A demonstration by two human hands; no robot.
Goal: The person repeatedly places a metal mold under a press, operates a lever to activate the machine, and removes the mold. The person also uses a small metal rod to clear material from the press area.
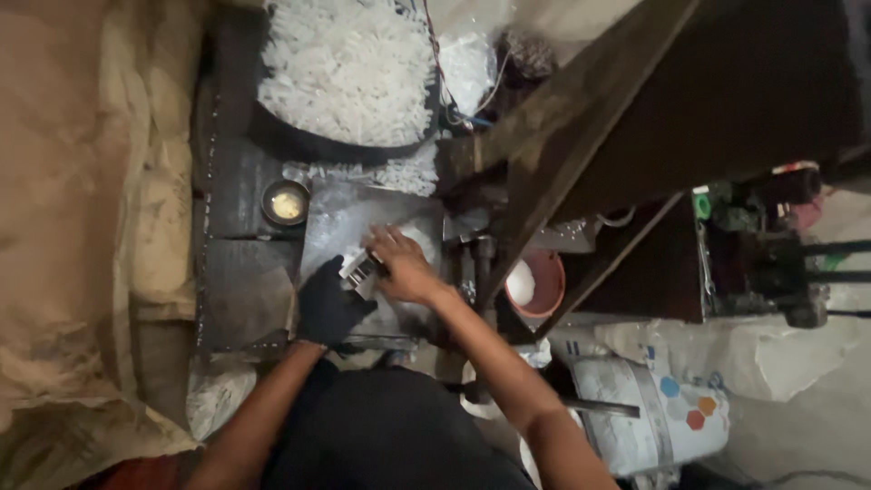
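Gloved left hand (pixel 328 304) and right hand (pixel 404 268) hold a small metal block (pixel 360 270)

We find bare metal plate (pixel 336 222) ahead of our hands; a small bowl (pixel 286 202) blocks leftward, a slanting wooden beam (pixel 553 154) crowds rightward.

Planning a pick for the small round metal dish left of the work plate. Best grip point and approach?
Judging from the head view: take the small round dish by its raised rim, from straight above. It sits upright and open-topped, so the rim is the only free edge. Come down on its left side; the work plate crowds its right. What it contains cannot be told.
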